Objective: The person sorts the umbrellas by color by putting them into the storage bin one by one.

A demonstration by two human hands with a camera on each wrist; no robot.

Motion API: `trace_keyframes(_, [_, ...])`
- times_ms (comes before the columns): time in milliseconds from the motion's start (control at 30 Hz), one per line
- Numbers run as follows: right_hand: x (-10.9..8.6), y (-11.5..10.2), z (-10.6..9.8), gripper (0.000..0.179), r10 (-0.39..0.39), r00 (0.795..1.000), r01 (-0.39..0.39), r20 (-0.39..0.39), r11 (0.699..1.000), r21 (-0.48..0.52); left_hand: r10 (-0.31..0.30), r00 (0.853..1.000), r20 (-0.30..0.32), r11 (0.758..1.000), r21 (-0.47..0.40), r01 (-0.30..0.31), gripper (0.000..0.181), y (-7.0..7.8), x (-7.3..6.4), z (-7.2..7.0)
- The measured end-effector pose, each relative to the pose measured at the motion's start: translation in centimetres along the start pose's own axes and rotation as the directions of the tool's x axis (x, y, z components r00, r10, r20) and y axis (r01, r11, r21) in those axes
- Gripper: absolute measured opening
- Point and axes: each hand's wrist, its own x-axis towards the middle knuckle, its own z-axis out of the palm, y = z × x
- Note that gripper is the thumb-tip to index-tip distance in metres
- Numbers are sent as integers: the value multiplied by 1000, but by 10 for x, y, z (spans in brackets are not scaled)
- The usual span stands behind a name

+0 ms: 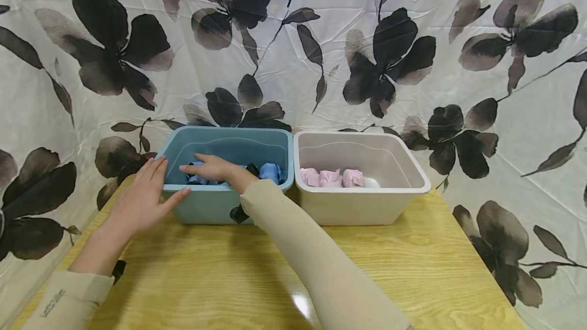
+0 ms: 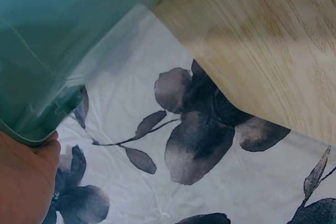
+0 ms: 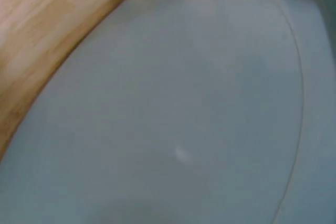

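My left hand [image 1: 142, 192] rests at the left front corner of a teal bin [image 1: 206, 205], fingers straight along the rim and thumb spread towards the front. In the left wrist view, part of that hand [image 2: 26, 179] shows right at the bin's rim. Reaching over the front rim, my right hand [image 1: 215, 169] is inside the bin with fingers extended above blue wrapped bundles [image 1: 270, 172]. The hand hides some of them. Mostly the bin's outer wall [image 3: 173, 103] fills the right wrist view.
A cream bin [image 1: 362, 208] stands directly right of the teal one, with pink wrapped bundles [image 1: 330, 179] along its front left. Both bins sit towards the back of a wooden table [image 1: 206, 279]. A floral cloth [image 1: 293, 65] hangs behind.
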Motion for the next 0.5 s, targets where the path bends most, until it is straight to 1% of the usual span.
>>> trace_keyframes(167, [-7, -2, -1, 71, -36, 998, 33, -56, 998, -54, 4, 1000, -8, 1000, -15, -5, 97, 0, 0, 0])
trace_keyframes(300, [-15, 0, -5, 68, -82, 990, 72, -115, 993, -91, 4, 1000, -8, 1000, -25, -4, 97, 1, 1, 2])
trace_keyframes(400, [-24, 3, -9, 66, -151, 977, 129, -154, 982, -141, -6, 1000, -11, 999, -42, 5, 97, 1, 0, 2])
trace_keyframes(500, [-38, 6, -14, 65, -246, 951, 207, -188, 956, -207, -16, 999, -29, 998, -65, 14, 97, -1, -2, 1])
